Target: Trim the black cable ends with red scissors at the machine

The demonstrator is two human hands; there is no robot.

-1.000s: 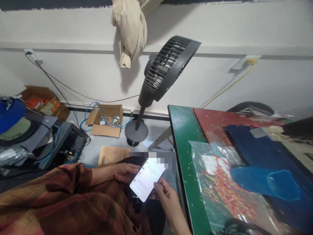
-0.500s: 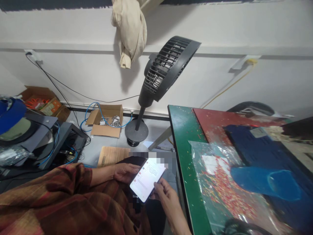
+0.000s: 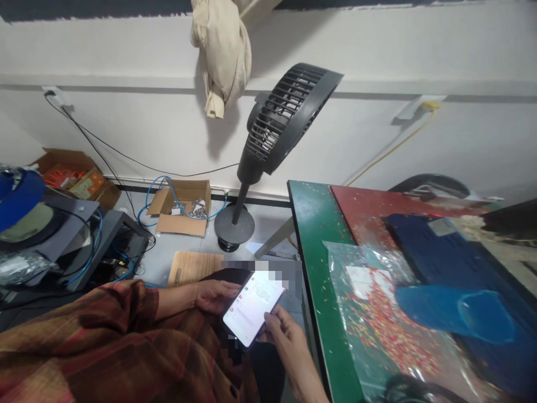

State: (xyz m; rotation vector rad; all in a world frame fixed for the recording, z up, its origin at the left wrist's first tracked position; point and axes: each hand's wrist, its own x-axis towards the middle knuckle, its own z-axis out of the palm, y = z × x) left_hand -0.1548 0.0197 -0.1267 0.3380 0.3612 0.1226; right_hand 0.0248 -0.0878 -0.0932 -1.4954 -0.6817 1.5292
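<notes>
A smartphone (image 3: 253,309) with a lit white screen is held over my lap, tilted towards me. Lines of small text show on it, too small to read, and its top corner is pixelated. My left hand (image 3: 215,295) grips the phone's left edge, with the fingers partly behind it. On the opposite edge, my right hand (image 3: 285,331) pinches it between thumb and fingers. Right of my right hand is a green table (image 3: 308,224). A clear plastic bag (image 3: 339,263) lies there with many small red and yellow pieces (image 3: 394,330).
A dark standing fan (image 3: 289,112) rises ahead by the wall. Behind a wooden stool (image 3: 195,266) sits an open cardboard box (image 3: 182,226). Blue cables trail near a grey bench (image 3: 109,235) at left. A blue scoop-like object (image 3: 455,310) rests across the bag on the table.
</notes>
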